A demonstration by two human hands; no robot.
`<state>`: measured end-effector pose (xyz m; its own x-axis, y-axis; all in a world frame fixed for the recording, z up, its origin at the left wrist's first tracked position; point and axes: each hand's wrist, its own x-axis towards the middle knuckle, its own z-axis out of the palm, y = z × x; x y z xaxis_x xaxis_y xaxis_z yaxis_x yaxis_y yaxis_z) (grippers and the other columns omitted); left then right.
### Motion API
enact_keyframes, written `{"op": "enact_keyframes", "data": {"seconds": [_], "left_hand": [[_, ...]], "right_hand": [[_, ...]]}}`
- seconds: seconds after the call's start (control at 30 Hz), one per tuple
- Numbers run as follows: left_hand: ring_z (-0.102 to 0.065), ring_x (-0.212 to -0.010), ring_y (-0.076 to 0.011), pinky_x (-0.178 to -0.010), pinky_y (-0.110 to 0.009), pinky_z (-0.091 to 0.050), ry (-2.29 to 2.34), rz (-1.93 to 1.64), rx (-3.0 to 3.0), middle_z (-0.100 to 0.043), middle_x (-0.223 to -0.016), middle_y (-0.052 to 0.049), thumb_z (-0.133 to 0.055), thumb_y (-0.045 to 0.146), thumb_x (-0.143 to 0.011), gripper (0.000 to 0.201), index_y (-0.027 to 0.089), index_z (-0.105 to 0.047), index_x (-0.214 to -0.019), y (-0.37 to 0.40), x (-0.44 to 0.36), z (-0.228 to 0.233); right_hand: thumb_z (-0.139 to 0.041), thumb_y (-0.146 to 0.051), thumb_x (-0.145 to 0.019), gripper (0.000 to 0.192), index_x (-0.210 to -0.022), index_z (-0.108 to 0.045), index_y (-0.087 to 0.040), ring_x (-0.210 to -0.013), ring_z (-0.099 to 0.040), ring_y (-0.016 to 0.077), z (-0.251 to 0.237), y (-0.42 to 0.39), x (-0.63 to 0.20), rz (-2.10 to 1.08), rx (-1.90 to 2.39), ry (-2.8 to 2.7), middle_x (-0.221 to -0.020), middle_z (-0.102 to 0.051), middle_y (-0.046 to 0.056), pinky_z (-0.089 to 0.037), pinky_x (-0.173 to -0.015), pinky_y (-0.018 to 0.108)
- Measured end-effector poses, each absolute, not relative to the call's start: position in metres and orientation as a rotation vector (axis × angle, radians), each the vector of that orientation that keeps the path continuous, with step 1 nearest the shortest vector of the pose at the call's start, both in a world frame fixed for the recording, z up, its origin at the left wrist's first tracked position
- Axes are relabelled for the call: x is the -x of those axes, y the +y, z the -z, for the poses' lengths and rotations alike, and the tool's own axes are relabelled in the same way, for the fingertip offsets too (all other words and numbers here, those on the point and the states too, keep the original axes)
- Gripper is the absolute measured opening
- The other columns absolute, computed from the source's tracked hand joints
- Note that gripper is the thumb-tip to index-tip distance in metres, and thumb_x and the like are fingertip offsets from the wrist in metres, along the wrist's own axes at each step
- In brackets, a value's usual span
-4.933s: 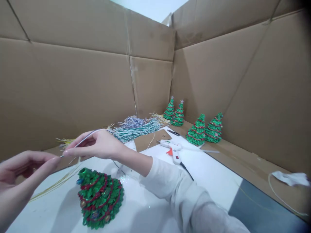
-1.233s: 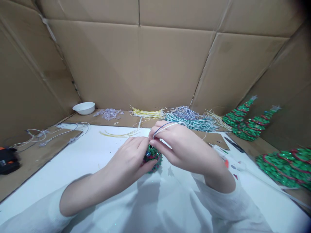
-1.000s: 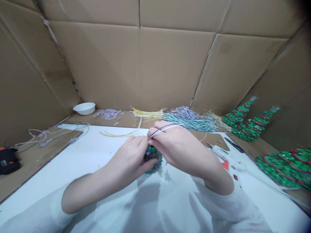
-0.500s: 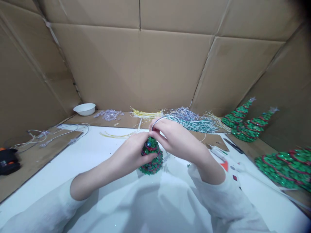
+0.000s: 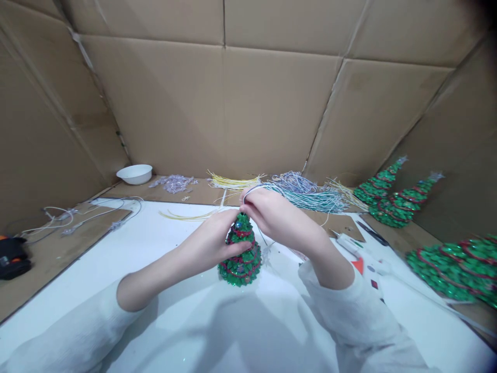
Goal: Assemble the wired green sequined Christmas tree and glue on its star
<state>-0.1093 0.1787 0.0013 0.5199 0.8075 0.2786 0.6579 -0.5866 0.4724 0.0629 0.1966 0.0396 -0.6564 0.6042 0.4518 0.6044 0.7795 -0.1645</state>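
Note:
A small green beaded Christmas tree [image 5: 241, 267] with red garland stands in front of me on the white table. My left hand [image 5: 221, 235] is wrapped round its upper left side, the thumb lying across the front. At the tree's tip, my right hand [image 5: 274, 212] pinches a thin white and blue wire [image 5: 252, 188] that loops over its fingers. The wire's lower end trails to the right of the tree, where a clear star [image 5: 267, 254] seems to lie, partly hidden under my right wrist.
Bundles of yellow wire [image 5: 235, 181] and green wire [image 5: 310, 198] lie along the back, near clear stars [image 5: 174, 183] and a white bowl [image 5: 134, 174]. Finished trees [image 5: 404, 204] stand at right, beside a glue gun [image 5: 351, 246] and scissors [image 5: 373, 233]. An orange-black tool [image 5: 13, 259] sits at left.
The tree has shifted slightly toward me, and more of its front shows. My right hand stays pinched at the tip, a little higher and to the right.

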Motion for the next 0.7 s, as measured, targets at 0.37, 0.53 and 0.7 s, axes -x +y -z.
{"op": "enact_keyframes", "data": {"seconds": [0.37, 0.53, 0.7], "left_hand": [[-0.059, -0.093, -0.0250, -0.077, -0.036, -0.045, 1.245, -0.664, -2.455, -0.063, -0.106, -0.008, -0.059, 0.038, -0.080, 0.035, 0.018, -0.051, -0.108, 0.1795, 0.1081, -0.0019], [-0.059, -0.096, -0.0254, -0.079, -0.036, -0.045, 1.220, -0.665, -2.460, -0.062, -0.111, -0.009, -0.060, 0.036, -0.080, 0.040, 0.019, -0.048, -0.114, 0.1779, 0.1070, -0.0039], [-0.059, -0.095, -0.0251, -0.078, -0.036, -0.045, 1.214, -0.666, -2.463, -0.062, -0.110, -0.010, -0.060, 0.035, -0.080, 0.039, 0.018, -0.048, -0.113, 0.1782, 0.1073, -0.0039]], "right_hand": [[-0.039, -0.014, -0.092, 0.019, -0.079, -0.053, -0.013, -0.074, -0.054, 0.0148, -0.0422, 0.1948, -0.0603, 0.085, 0.909, -2.511, -0.081, -0.058, 0.006, -0.038, -0.066, 0.026], [-0.039, -0.015, -0.093, 0.019, -0.083, -0.054, -0.012, -0.073, -0.053, 0.0146, -0.0417, 0.1962, -0.0627, 0.075, 0.920, -2.502, -0.081, -0.059, 0.006, -0.038, -0.066, 0.026], [-0.037, -0.014, -0.092, 0.019, -0.083, -0.053, -0.013, -0.072, -0.052, 0.0146, -0.0417, 0.1944, -0.0648, 0.084, 0.920, -2.539, -0.081, -0.058, 0.006, -0.037, -0.065, 0.026]]}}
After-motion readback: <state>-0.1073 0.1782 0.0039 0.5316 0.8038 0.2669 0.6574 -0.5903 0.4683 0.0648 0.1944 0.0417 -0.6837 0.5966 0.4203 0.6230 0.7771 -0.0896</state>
